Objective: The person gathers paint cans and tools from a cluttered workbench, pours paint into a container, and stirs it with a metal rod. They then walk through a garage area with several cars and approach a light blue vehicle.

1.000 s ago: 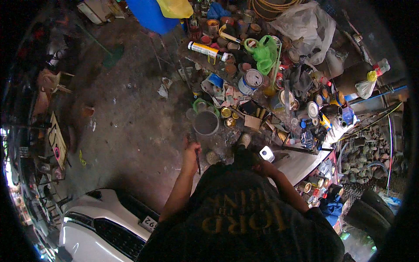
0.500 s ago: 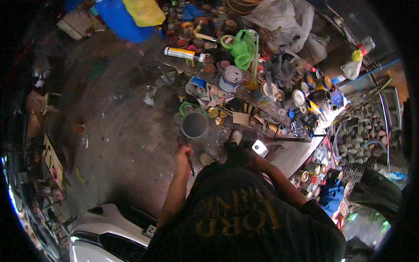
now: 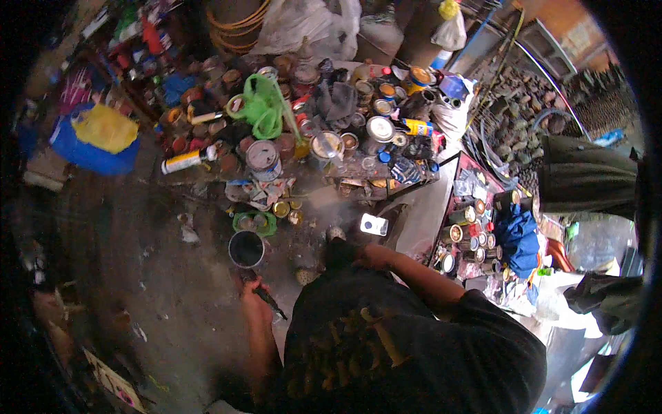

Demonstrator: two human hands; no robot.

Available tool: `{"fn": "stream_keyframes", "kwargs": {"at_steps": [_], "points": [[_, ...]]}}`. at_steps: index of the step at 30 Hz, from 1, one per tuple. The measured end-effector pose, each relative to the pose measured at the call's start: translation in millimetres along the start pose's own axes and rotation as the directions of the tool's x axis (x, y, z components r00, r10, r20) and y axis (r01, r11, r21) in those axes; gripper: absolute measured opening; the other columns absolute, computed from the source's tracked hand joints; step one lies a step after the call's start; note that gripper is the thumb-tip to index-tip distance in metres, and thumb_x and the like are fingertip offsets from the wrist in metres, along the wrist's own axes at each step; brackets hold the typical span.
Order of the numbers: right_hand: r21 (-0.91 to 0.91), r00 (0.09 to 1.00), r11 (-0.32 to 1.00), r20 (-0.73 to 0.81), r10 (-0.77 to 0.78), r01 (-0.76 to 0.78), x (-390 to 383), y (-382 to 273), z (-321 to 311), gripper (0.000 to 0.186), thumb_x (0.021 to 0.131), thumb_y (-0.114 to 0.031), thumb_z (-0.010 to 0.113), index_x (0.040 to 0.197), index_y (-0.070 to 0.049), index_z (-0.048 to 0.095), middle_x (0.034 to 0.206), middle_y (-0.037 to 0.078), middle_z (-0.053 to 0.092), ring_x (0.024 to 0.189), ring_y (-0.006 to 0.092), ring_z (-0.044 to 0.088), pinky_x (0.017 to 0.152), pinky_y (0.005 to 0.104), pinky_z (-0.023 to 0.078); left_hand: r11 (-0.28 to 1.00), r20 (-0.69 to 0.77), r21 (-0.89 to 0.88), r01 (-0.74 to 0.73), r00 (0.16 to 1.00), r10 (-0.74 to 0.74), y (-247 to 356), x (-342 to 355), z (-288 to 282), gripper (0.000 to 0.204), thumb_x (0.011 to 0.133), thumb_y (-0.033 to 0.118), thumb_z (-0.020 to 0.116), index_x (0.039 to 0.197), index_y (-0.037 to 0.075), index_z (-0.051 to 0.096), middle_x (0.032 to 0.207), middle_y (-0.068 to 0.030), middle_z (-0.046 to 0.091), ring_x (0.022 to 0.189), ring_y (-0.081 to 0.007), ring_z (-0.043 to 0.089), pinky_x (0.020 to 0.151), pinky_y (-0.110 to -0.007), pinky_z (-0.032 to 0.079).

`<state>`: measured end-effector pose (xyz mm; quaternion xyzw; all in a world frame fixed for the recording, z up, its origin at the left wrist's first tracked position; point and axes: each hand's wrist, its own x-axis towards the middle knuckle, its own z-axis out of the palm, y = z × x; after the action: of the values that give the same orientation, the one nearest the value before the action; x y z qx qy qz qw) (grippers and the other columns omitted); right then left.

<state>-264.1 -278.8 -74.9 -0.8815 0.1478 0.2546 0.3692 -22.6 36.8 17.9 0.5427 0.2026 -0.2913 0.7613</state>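
My left hand (image 3: 255, 303) is closed around a slim dark tool (image 3: 267, 302) whose end sticks out toward my body; its kind cannot be made out. Just beyond these fingers is a round cup (image 3: 247, 249) with a pale rim and dark inside. Whether the cup is joined to the tool, I cannot tell. My right hand (image 3: 372, 256) is by my dark-clothed leg, its fingers mostly hidden. A white rounded-corner device (image 3: 374, 224) with a dark round spot lies a little beyond it. Behind the cup, a green plastic bag (image 3: 265, 224) sits on the floor beside small yellowish tins (image 3: 281, 208).
A crowded low bench holds a paint can (image 3: 263, 160), a green bag (image 3: 259, 107), a white-and-orange tube (image 3: 188, 160) and several jars. On the right, more cans (image 3: 476, 234) stand near blue cloth (image 3: 517, 238). A board (image 3: 112, 379) lies lower left.
The view has swung, so the bench and floor things appear farther left and more of the right side shows. My left hand still grips the dark tool, with the cup still just beyond it.
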Motion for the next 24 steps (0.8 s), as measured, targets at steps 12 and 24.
{"fn": "stream_keyframes", "kwargs": {"at_steps": [12,24], "points": [[0.34,0.997,0.939,-0.042,0.069,-0.05,-1,33,-55,0.057,0.087,-0.052,0.065,0.094,0.005,0.07,0.095,0.027,0.067,0.091,0.0421,0.065,0.08,0.0512,0.049,1.0,0.073,0.016,0.003,0.997,-0.005,-1,29,59,0.058,0.076,0.009,0.06,0.133,0.015,0.046,0.107,-0.0032,0.054,0.087,-0.0155,0.054,0.072,-0.033,0.048],[0.142,0.999,0.99,0.044,-0.01,0.003,30,73,-134,0.057,0.088,-0.053,0.064,0.102,0.003,0.07,0.101,0.025,0.069,0.093,0.0395,0.066,0.082,0.0492,0.05,0.995,0.061,0.093,-0.032,0.998,0.026,-13,22,131,0.058,0.075,0.008,0.057,0.132,0.012,0.047,0.109,-0.0045,0.054,0.091,-0.0166,0.055,0.073,-0.033,0.048]]}}
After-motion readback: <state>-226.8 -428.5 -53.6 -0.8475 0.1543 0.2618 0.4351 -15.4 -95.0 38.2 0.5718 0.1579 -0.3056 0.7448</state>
